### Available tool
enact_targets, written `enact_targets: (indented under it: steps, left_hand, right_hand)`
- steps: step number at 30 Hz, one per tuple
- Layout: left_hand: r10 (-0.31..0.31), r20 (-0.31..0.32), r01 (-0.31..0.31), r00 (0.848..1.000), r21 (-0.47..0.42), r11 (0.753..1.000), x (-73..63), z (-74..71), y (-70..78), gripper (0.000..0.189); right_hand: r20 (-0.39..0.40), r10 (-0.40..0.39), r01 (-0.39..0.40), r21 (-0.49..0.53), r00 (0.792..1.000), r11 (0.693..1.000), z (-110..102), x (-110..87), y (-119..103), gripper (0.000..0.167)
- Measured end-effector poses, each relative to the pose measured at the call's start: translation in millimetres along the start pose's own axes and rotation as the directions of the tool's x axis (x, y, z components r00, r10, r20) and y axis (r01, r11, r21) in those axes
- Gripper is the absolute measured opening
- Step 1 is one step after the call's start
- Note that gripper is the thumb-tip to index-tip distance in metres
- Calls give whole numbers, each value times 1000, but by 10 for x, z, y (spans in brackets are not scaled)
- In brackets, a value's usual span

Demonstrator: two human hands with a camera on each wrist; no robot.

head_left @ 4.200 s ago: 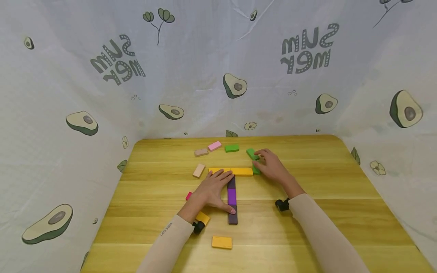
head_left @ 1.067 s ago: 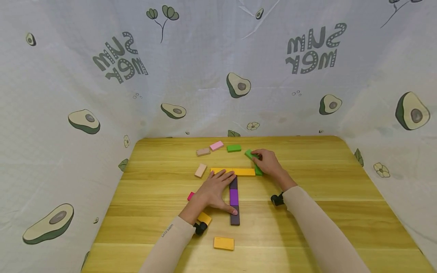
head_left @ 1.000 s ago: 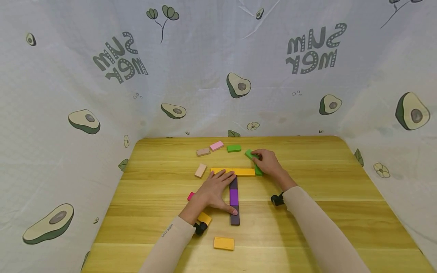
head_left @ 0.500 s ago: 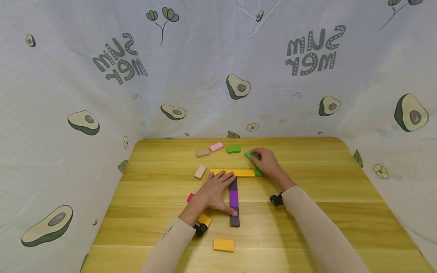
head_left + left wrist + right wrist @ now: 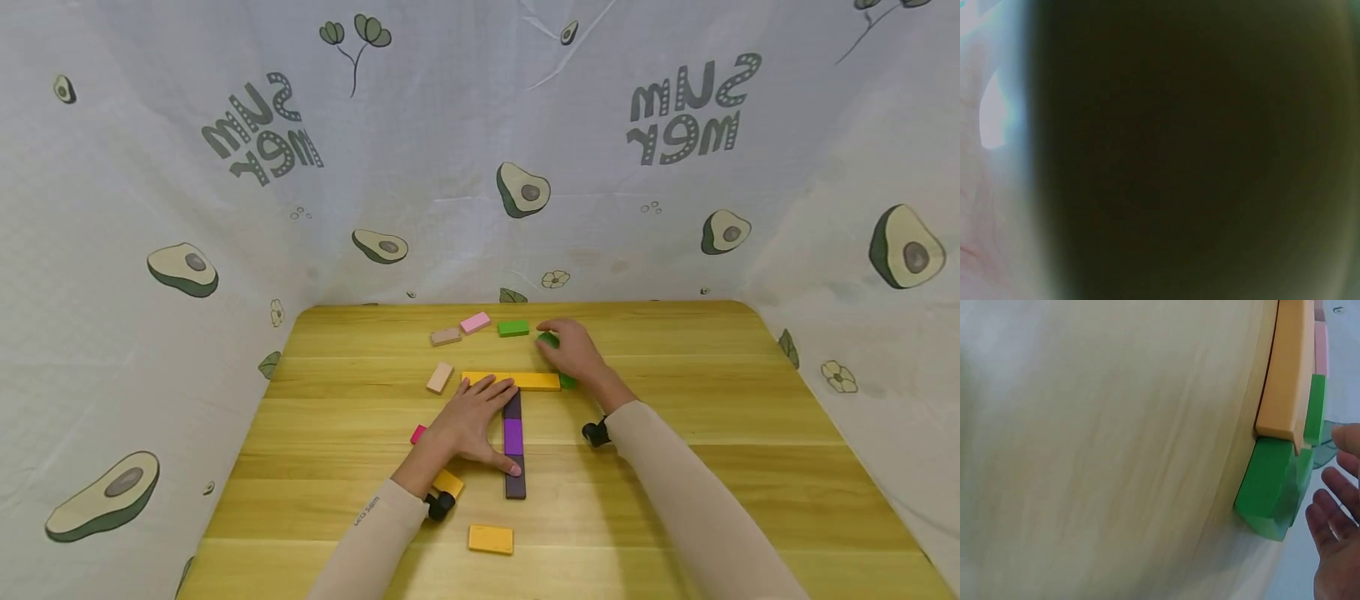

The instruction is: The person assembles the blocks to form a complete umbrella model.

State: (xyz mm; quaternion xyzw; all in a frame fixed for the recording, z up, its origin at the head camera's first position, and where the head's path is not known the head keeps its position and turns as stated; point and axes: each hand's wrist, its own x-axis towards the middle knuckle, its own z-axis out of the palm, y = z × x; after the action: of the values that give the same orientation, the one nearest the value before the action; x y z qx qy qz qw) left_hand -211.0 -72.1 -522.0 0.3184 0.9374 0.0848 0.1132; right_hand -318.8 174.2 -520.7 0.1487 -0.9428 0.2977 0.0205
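My left hand [image 5: 471, 425] lies spread flat, fingertips on the row of yellow blocks [image 5: 538, 382] and thumb on the lower dark block [image 5: 515, 488]. Between the two dark blocks sits a purple block [image 5: 513, 437], making a column below the yellow row. My right hand [image 5: 576, 354] hovers around a green block [image 5: 550, 340], thumb and finger apart on either side of it. Another green block [image 5: 567, 382] abuts the yellow row's right end and is partly covered. In the right wrist view, that hand's fingers stand loose and clear of the green block [image 5: 1266, 475].
Behind the yellow row lie a green block [image 5: 513, 329], a pink block [image 5: 476, 323] and a tan block [image 5: 446, 337]. A beige block [image 5: 440, 377] is left of it. Yellow blocks [image 5: 491, 539] and a red-pink block [image 5: 418, 433] lie nearer. The left wrist view is mostly dark.
The right hand has shifted a little left, and its thumb and finger, close together on the slanted green block before, have spread apart. The left hand stays put.
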Motion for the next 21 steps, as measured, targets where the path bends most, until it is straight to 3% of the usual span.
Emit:
enact_targets:
  steps: [15,21]
  left_hand:
    - [2,-5,-2,1000,-4,1000,-1,19,1,132]
    - [4,-8,-4,1000,13,1000,13,28,-12,132]
  right_hand:
    - [21,-67,68,-32,998,997,130,168,-114,35]
    - [44,-63,68,-110,997,992,174,201,-161,36]
